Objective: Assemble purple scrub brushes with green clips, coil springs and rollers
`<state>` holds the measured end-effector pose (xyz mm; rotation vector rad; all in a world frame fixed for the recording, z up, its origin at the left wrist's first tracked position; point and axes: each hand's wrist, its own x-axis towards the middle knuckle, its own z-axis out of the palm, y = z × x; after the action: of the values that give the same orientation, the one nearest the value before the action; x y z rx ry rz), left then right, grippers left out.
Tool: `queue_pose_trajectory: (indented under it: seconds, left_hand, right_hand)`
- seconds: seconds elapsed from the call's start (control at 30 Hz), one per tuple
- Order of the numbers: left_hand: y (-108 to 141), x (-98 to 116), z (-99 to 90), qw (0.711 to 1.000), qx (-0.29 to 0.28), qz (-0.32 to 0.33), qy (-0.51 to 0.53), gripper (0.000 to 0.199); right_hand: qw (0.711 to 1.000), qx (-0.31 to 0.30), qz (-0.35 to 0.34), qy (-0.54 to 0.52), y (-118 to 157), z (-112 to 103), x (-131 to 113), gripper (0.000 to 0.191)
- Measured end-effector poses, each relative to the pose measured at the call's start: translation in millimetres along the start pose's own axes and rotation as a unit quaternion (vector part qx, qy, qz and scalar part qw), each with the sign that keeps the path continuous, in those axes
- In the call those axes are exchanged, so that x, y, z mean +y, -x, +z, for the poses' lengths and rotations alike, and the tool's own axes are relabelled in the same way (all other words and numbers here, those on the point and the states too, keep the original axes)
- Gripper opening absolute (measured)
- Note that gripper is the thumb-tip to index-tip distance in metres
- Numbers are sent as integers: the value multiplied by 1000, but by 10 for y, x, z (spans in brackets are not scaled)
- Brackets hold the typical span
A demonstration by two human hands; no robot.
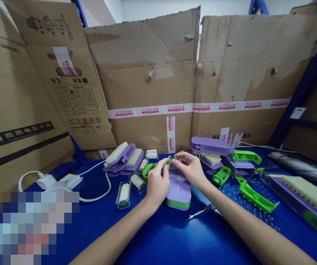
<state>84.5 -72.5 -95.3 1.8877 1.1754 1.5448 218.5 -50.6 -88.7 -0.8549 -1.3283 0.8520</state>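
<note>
Over the middle of the blue table, my left hand (pixel 158 180) pinches a small green part (pixel 169 161) between thumb and fingers. My right hand (pixel 190 170) is closed close beside it, its fingertips at the same part. Thin, shiny metal coils (pixel 187 157) show along the right fingers; whether the hand holds them is unclear. Under both hands lies a purple and green flat body (pixel 178 189). A green curved piece (pixel 148 170) sits just behind my left hand. A screwdriver (pixel 201 212) lies below my right wrist.
Purple brushes (pixel 123 158) and clear boxes with rollers (pixel 124 194) lie left. At right are a purple piece (pixel 212 145), green parts (pixel 257 197), scattered screws (pixel 232 195) and a large brush (pixel 302 198). A white cable (pixel 97 200) runs left; cardboard (pixel 147 88) stands behind.
</note>
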Motion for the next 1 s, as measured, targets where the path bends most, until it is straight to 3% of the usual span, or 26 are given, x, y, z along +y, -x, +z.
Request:
queue_pose_trajectory:
  seconds: [0.13, 0.23, 0.27, 0.37, 0.47, 0.53, 0.73, 0.87, 1.0]
  left_hand:
    - [-9, 45, -26, 999, 25, 26, 4, 30]
    - [50, 137, -69, 990, 77, 119, -22, 36]
    - [88, 176, -79, 985, 66, 155, -32, 36]
    - [238, 290, -73, 955, -83, 275, -74, 32]
    - [340, 344, -29, 889, -265, 361, -94, 26]
    - [329, 324, -16, 870, -303, 369, -125, 29]
    - [65, 8, -79, 845, -240, 376, -295, 29]
    - [-14, -231, -39, 864, -162, 371, -300, 29]
    - [-34, -369, 5, 876, -97, 331, -336, 51]
  right_hand:
    - [1000, 22, 2, 0, 19, -1, -69, 29]
    - [998, 50, 19, -18, 11, -21, -109, 29]
    - [998, 53, 23, -25, 4, -29, -109, 29]
    - [998, 54, 28, -19, -25, -47, -72, 30]
    - [999, 45, 24, 15, -48, -60, -23, 28]
    - [998, 45, 18, 40, -62, -74, 3, 27]
    - [996, 82, 17, 38, -129, -153, 51, 30]
    - [995, 96, 16, -2, -154, -192, 59, 31]
    - [994, 103, 10, -39, -137, -187, 57, 30]
